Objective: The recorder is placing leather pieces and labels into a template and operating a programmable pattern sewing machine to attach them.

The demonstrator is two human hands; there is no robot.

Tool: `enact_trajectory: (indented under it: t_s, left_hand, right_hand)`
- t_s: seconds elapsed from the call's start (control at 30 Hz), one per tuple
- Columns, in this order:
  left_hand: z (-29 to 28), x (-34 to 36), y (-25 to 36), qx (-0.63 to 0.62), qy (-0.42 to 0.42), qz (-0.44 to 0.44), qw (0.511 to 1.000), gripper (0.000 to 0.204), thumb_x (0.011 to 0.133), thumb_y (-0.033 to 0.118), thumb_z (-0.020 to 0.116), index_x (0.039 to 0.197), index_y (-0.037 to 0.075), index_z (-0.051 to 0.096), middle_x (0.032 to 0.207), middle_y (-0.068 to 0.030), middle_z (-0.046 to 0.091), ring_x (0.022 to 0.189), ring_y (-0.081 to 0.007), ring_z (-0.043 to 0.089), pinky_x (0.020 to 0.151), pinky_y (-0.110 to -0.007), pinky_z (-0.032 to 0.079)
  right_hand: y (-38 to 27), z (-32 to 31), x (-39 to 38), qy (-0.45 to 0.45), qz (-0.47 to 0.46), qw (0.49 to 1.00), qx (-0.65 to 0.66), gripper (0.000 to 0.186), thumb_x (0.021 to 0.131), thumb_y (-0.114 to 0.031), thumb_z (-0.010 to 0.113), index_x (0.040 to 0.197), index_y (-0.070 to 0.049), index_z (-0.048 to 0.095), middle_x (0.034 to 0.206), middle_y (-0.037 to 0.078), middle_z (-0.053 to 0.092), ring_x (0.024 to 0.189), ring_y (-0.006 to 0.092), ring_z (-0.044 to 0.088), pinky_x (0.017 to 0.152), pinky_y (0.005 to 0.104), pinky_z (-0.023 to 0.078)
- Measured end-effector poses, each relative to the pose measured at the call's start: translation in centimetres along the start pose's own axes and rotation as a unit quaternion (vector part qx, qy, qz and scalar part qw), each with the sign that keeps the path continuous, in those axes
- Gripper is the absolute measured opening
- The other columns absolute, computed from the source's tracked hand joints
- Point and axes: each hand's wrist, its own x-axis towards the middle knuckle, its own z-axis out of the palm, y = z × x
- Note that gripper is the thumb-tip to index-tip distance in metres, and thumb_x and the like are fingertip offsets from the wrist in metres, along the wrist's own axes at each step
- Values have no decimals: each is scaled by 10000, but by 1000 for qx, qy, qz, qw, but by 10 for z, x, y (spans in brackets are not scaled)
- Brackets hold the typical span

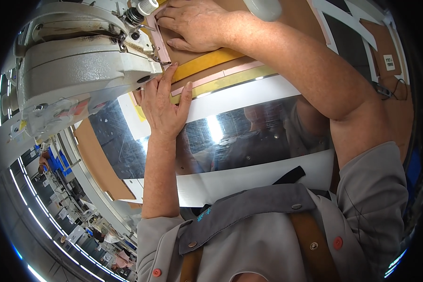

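Observation:
The head of a white industrial sewing machine (80, 66) takes up the upper left. Right beside its needle area lies my left hand (167, 105), palm down with thumb and fingers apart; the fingertips touch the work at the edge of a yellow strip (207, 65). Farther off, my right hand (192, 26) rests flat on a brown sheet (296, 23), its fingers stretched toward a pale pink strip (160, 42) by the machine. A second pink strip (221, 75) runs alongside the yellow one. What lies under my palms is hidden.
Nearer me is a shiny, scratched metal plate (239, 141) with white borders. A brown board (98, 160) shows at its left. White strips (352, 19) and a small dark device with a cable (383, 91) lie at the right. Other workstations (80, 207) stand at lower left.

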Motion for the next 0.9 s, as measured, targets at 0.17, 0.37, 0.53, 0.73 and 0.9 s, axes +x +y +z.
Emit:
enact_trajectory:
  t_s: [0.17,0.37,0.53,0.73,0.9]
  left_hand:
    - [0,0,-1,-13,9,-1,1000,453,903,375,722,1299,158,689,1108,-76,641,1072,-262,568,995,-426,366]
    - [1,0,-3,-14,0,-12,1000,450,897,382,731,1290,165,693,1134,-60,646,1077,-250,569,1000,-423,364]
    - [5,1,-3,-26,13,-9,1000,444,887,395,740,1269,170,708,1135,-63,644,1078,-249,572,1000,-420,366]
    - [8,-2,-7,-32,35,-8,999,460,855,427,764,1245,186,724,1061,-25,646,1041,-208,585,1003,-414,358]
    - [10,2,-6,-37,40,7,998,455,862,434,756,1244,187,723,1057,-19,647,1048,-211,586,1001,-421,357]
  right_hand:
    - [-5,-1,1,-26,6,1000,10,540,950,-412,573,1377,-83,595,1415,79,580,1372,268,457,1173,433,366]
    - [-6,3,-3,-43,44,998,24,688,930,-506,594,1485,-108,509,1526,139,481,1440,291,392,1232,471,259]
    - [-4,4,-5,-47,62,996,36,735,923,-537,600,1513,-116,480,1539,131,471,1454,276,380,1239,454,245]
    - [-6,-29,-6,-75,79,990,91,608,936,-429,607,1442,-97,545,1516,118,510,1460,296,380,1233,471,248]
    - [-8,-12,12,-51,132,987,80,464,944,-382,627,1365,-187,631,1407,43,596,1366,245,465,1161,431,353]
